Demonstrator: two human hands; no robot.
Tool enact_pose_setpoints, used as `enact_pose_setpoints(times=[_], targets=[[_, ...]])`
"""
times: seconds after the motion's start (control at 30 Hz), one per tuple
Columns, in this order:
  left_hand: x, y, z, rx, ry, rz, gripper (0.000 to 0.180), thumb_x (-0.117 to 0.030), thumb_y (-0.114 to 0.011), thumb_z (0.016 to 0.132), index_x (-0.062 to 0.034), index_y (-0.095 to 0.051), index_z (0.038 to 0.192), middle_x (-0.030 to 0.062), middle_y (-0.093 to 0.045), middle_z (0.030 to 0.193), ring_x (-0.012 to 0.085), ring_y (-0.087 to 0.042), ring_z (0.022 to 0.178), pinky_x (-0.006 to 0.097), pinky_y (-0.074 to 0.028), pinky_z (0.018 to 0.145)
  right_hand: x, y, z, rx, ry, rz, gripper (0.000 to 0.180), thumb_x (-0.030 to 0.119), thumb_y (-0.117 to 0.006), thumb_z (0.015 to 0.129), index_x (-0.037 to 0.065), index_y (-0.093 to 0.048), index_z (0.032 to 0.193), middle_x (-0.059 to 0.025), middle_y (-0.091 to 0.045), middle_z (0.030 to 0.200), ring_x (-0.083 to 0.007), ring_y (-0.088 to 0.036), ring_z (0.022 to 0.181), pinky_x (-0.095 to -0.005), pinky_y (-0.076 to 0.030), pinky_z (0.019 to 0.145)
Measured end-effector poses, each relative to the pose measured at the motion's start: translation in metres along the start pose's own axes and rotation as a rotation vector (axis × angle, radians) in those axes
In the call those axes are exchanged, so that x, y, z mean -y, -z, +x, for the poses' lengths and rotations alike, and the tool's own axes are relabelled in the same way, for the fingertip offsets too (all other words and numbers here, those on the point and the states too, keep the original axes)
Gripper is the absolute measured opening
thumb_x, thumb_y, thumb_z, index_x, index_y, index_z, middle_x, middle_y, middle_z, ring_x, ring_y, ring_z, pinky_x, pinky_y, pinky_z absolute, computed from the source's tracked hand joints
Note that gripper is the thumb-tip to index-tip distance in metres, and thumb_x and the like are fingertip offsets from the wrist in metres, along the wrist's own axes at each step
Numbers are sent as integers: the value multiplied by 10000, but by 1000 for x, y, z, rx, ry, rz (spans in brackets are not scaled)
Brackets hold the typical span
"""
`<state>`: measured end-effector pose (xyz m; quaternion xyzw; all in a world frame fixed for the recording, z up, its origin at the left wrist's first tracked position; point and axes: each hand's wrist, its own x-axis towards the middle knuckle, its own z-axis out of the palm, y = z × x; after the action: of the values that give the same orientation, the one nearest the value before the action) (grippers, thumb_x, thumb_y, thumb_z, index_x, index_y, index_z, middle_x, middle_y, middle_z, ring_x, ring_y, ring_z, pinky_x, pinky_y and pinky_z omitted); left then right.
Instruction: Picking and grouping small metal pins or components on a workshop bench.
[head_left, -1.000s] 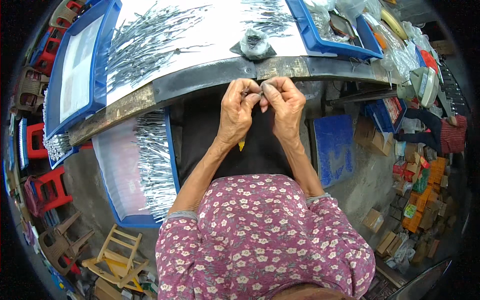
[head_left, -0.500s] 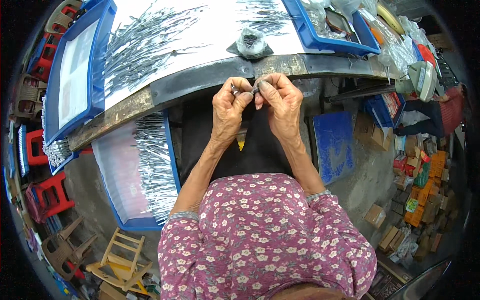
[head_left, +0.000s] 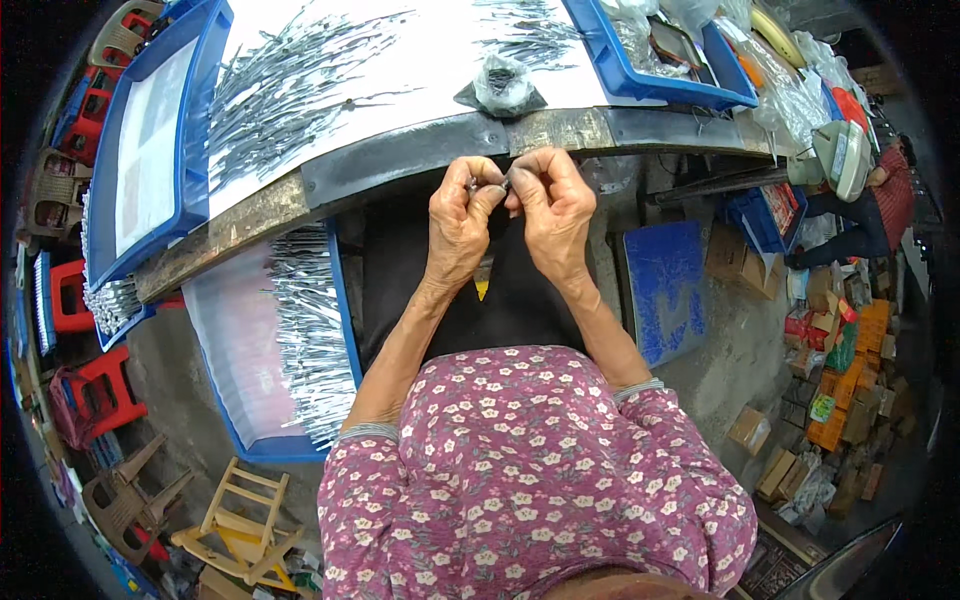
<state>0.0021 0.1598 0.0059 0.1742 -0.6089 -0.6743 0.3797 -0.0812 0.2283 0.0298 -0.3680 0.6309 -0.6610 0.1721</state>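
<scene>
Delicately, the left hand (head_left: 458, 222) and right hand (head_left: 556, 217), fingertips pinched, hold a small dark piece (head_left: 505, 184) just off the desk's (head_left: 400, 162) near edge, where a slackened grip could drop it.

The fingers of the left hand (head_left: 460, 220) and right hand (head_left: 557, 212) mostly cover the small dark pieces (head_left: 472, 184) pinched in them, leaving too little to make out. Inside the clear plastic bag (head_left: 508, 98), the dark contents (head_left: 502, 76) are too tiny to identify. The upper edge cuts off the white tabletop (head_left: 440, 60), while its front hides the far end of the lower tray (head_left: 280, 446).
</scene>
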Motion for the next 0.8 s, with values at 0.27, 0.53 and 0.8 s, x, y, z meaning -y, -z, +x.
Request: enact_pose_setpoints(times=[0.27, 0.53, 0.8], targets=[[-1, 3, 3, 8, 70, 69, 84, -10, -541, 801, -10, -492, 869, 2, -485, 756, 69, -463, 678, 200, -408, 608, -5, 6, 5, 18, -128, 59, 48, 26, -534, 833, -17, -535, 813, -15, -527, 676, -56, -495, 569, -185, -419, 499], [-2, 10, 2, 185, 260, 11, 109, -100, -534, 828, -13, -514, 890, -13, -466, 685, 68, -427, 604, 208, -381, 590, -7, 25, 24, 20, -150, 195, 104, 77, -558, 830, -27, -549, 836, -18, -533, 666, -61, -487, 544, -185, -395, 485], [-3, 1, 2, 150, 329, -166, 74, -67, -523, 828, -1, -514, 858, -12, -465, 653, 62, -434, 597, 195, -365, 570, -12, 34, 29, 48, -274, 394, 115, 86, -541, 829, -28, -547, 837, -42, -543, 651, -74, -503, 520, -187, -413, 484]])
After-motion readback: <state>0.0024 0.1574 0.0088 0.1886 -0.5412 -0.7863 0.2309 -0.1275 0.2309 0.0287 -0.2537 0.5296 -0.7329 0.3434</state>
